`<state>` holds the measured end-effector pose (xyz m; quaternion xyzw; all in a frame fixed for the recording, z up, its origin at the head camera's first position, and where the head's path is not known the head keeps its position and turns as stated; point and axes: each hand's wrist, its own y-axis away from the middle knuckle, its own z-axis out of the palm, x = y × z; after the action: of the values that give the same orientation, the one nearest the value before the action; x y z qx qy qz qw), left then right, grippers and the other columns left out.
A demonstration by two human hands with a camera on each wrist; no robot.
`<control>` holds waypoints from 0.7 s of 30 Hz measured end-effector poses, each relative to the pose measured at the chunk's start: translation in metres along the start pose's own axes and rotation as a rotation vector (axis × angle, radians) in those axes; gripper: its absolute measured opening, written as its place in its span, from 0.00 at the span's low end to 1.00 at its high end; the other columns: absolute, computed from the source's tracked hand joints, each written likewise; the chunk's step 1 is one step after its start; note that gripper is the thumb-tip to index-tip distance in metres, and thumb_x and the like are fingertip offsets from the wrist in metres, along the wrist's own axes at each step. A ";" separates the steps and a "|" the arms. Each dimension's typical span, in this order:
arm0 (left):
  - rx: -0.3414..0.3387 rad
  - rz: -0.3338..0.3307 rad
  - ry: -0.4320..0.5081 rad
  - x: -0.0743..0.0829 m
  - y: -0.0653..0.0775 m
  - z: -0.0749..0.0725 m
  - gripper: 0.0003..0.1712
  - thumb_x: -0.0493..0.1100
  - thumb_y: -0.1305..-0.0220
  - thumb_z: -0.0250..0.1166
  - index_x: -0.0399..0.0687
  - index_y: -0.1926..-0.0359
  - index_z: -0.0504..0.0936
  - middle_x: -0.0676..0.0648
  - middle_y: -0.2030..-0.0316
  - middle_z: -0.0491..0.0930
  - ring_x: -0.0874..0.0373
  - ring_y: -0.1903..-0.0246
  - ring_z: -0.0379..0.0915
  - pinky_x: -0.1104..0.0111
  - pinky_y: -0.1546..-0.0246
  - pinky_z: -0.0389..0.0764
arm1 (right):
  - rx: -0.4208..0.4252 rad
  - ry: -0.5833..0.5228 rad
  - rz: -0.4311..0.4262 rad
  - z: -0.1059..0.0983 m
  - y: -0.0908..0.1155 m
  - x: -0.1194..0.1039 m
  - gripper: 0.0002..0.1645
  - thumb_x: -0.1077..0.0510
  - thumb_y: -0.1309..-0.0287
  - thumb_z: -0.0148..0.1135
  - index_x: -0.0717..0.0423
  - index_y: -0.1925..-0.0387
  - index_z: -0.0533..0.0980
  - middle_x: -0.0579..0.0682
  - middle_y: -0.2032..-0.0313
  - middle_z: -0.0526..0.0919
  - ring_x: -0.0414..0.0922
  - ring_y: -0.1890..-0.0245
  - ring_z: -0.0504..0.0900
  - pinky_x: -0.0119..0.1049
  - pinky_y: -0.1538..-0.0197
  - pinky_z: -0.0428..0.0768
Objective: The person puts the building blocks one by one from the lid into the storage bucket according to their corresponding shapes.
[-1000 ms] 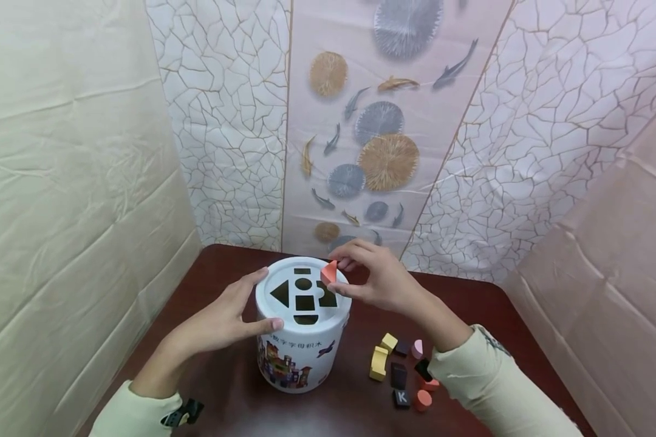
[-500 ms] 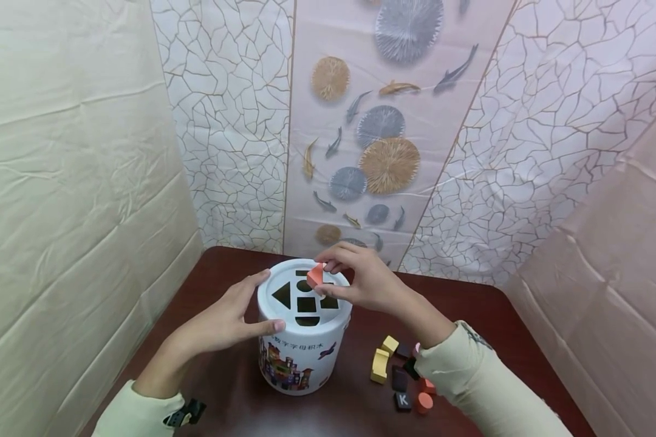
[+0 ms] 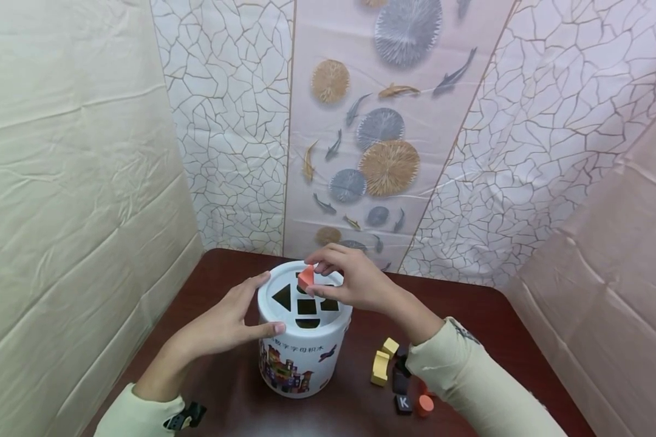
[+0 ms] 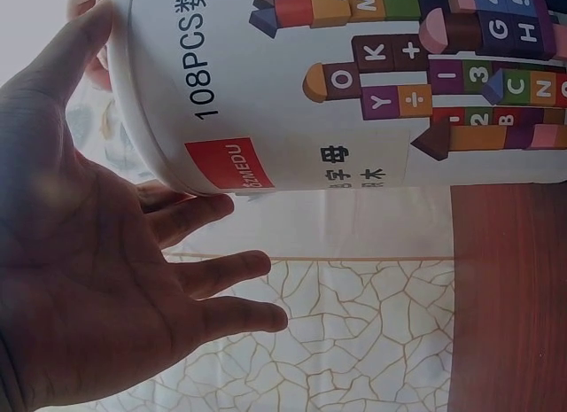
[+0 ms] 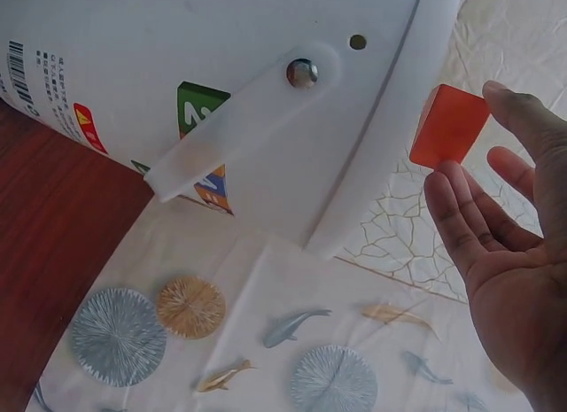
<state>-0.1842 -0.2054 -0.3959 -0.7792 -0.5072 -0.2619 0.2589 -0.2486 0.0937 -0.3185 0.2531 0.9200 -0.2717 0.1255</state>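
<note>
A white bucket [image 3: 300,358] printed with letter blocks stands upright, its lid [image 3: 336,320] cut with several shaped holes, including a triangle on the left. My left hand [image 3: 218,318] rests against the lid's left rim, thumb at the front and index finger farther back. In the left wrist view its other fingers stretch out straight beside the bucket wall. My right hand [image 3: 361,276] pinches an orange triangular block [image 3: 306,278] between thumb and fingertips, just over the lid. The block overlaps the round hole in the head view; in the right wrist view it is above the rim.
Right of the bucket on the dark red table [image 3: 235,400] lie a yellow arch block [image 3: 379,368], a small yellow block [image 3: 390,346], a black K block [image 3: 403,403], an orange cylinder [image 3: 425,405] and more black pieces. My right sleeve [image 3: 459,364] hides some. Fabric walls enclose the table.
My right hand has carried the orange block leftward across the lid, from above the right-hand hole to over the middle. The left hand stays on the rim.
</note>
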 end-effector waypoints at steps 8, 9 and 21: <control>-0.002 0.006 0.019 -0.002 0.001 0.002 0.68 0.75 0.36 0.75 0.45 0.12 0.53 0.39 0.14 0.58 0.35 0.15 0.53 0.29 0.21 0.63 | -0.047 -0.030 0.000 0.010 -0.006 -0.003 0.28 0.57 0.36 0.82 0.58 0.38 0.83 0.53 0.43 0.88 0.49 0.48 0.93 0.47 0.44 0.92; -0.003 0.005 0.021 -0.001 0.002 0.002 0.68 0.75 0.36 0.75 0.45 0.12 0.53 0.39 0.14 0.58 0.35 0.15 0.53 0.29 0.21 0.63 | -0.052 -0.033 0.000 0.011 -0.006 -0.003 0.28 0.57 0.35 0.82 0.58 0.37 0.83 0.53 0.43 0.87 0.48 0.48 0.93 0.47 0.44 0.92; 0.010 0.019 0.010 0.000 0.005 0.000 0.68 0.76 0.36 0.74 0.46 0.12 0.54 0.40 0.14 0.59 0.35 0.15 0.54 0.29 0.21 0.64 | -0.078 -0.042 0.000 0.024 -0.012 -0.011 0.28 0.54 0.35 0.82 0.56 0.37 0.83 0.51 0.42 0.87 0.47 0.46 0.91 0.42 0.43 0.91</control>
<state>-0.1793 -0.2074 -0.3965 -0.7813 -0.4997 -0.2610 0.2679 -0.2434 0.0673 -0.3286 0.2425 0.9270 -0.2408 0.1545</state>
